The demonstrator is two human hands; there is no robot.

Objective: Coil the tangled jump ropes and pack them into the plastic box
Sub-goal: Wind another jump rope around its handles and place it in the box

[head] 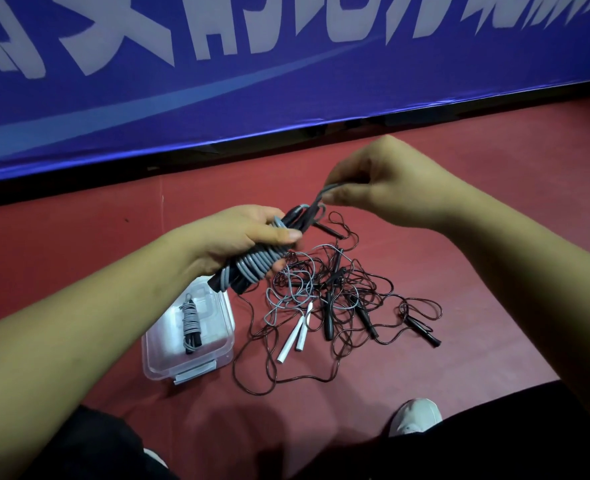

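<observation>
Now | left fingers (pixel 283 234) clamp coiled rope (pixel 256 267) | right fingers (pixel 342 197) pinch its end

Body in view: left hand (pixel 248 233) and right hand (pixel 387 181) bare, left forearm (pixel 96 299) and right forearm (pixel 528 271) bare to the frame edges. Legs in black fabric, plain and matte: left leg (pixel 89 445) bottom left, right leg (pixel 494 441) bottom right. By the right leg a light grey-white sneaker (pixel 416 415), rounded toe, paler sole rim. Small pale patch (pixel 155 457) beside the left leg, possibly the other shoe
</observation>
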